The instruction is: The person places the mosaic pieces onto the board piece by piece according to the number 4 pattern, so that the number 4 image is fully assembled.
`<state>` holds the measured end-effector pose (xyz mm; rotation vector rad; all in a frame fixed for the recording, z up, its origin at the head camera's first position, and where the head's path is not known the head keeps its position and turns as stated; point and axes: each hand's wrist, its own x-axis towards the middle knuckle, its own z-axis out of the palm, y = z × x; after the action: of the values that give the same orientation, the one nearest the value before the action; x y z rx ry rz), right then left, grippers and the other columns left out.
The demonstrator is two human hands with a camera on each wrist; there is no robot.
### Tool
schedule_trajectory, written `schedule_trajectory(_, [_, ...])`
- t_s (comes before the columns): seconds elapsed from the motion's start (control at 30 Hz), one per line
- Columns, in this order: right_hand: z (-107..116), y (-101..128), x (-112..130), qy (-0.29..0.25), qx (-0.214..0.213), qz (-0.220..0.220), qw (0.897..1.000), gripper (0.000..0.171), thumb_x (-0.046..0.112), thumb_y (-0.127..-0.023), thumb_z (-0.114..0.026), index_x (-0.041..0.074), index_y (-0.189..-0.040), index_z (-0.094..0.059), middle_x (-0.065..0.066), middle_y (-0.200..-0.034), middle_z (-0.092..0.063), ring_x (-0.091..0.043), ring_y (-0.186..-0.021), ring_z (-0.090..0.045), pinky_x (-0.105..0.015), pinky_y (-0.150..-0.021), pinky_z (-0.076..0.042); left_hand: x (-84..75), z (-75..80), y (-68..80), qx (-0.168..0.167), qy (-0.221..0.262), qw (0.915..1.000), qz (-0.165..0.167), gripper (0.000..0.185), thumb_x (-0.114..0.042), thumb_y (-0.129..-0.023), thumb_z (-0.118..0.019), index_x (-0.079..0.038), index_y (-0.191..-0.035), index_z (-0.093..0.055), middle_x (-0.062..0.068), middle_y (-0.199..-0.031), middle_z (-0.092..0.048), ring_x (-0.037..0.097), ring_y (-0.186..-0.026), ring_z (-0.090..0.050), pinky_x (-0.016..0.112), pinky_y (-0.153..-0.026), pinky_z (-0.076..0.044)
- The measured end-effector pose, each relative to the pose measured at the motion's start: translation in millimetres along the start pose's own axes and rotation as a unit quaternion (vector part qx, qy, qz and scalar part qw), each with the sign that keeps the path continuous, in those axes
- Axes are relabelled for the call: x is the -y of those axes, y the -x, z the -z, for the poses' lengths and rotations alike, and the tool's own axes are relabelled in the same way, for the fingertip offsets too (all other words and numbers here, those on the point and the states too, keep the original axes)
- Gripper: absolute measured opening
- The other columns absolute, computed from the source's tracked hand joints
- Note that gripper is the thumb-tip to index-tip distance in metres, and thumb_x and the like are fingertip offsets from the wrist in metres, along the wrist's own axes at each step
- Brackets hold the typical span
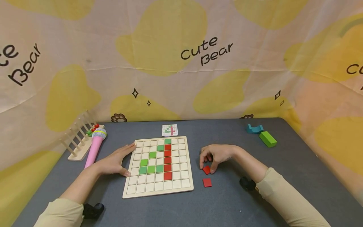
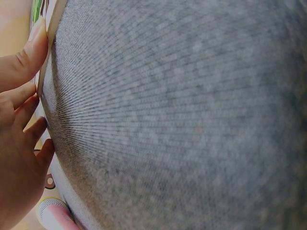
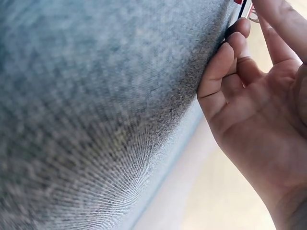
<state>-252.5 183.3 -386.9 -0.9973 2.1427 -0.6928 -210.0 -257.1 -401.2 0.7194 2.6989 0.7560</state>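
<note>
A pale wooden grid board [image 1: 157, 187] lies on the table, with several red tiles [image 1: 168, 160] in one column. Green tiles [image 1: 152, 154] form a diagonal and a short row to the left of that column. My left hand [image 1: 114, 160] rests along the board's left edge, thumb and fingers spread; the left wrist view shows the fingertips at its rim. To the right of the board, my right hand [image 1: 216, 154] pinches a loose red tile [image 1: 206, 170] between thumb and index finger, low at the table. Another red tile [image 1: 207, 182] lies just nearer.
Behind the board lies a small pattern card [image 1: 169, 130]. At the left are a pink toy microphone [image 1: 95, 148] and a wooden peg rack [image 1: 80, 150]. A blue curved block [image 1: 254, 129] and a green block [image 1: 267, 139] sit at the back right.
</note>
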Motion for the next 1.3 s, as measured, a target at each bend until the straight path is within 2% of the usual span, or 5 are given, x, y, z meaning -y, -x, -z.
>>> schedule_trajectory(0.47, [-1,-1,1,0.015,-0.017,0.0,1.0,0.033,0.009,-0.067,-0.087,0.024,-0.093,-0.074,-0.002,-0.09,-0.057,-0.012,-0.083,-0.05,-0.021,-0.072,-0.042,0.0,0.4,-0.4,-0.001,0.001,1.0,-0.003,0.11,-0.033,-0.062,-0.082,0.005,-0.151,-0.03,0.029,-0.161,-0.023,0.058,-0.145,-0.018,0.074,-0.111,-0.018])
schedule_trajectory(0.73, [-1,0,1,-0.015,-0.034,-0.004,0.999,0.03,-0.001,-0.067,-0.084,0.015,-0.089,-0.07,-0.003,-0.082,-0.061,-0.01,-0.075,-0.053,-0.022,-0.066,-0.046,-2.1,1.3,-0.2,0.004,0.004,1.0,0.002,0.11,-0.032,-0.062,-0.082,0.006,-0.151,-0.03,0.03,-0.161,-0.022,0.058,-0.145,-0.017,0.074,-0.111,-0.017])
schedule_trajectory(1.03, [3,1,4,-0.032,-0.054,-0.014,0.998,0.022,-0.004,-0.076,-0.076,0.012,-0.09,-0.07,-0.003,-0.079,-0.064,-0.01,-0.073,-0.056,-0.023,-0.066,-0.049,-2.6,1.3,-0.3,0.004,0.004,1.0,0.004,0.111,-0.033,-0.062,-0.082,0.006,-0.151,-0.03,0.029,-0.161,-0.022,0.058,-0.146,-0.017,0.074,-0.111,-0.017])
schedule_trajectory(1.3, [5,0,12,-0.018,-0.087,-0.007,0.996,0.019,0.002,-0.079,-0.076,0.012,-0.093,-0.071,-0.001,-0.083,-0.067,-0.01,-0.077,-0.06,-0.023,-0.071,-0.052,-1.8,0.9,-0.9,0.005,0.003,0.9999,0.008,0.11,-0.032,-0.062,-0.082,0.005,-0.152,-0.029,0.029,-0.161,-0.022,0.057,-0.146,-0.017,0.074,-0.111,-0.017])
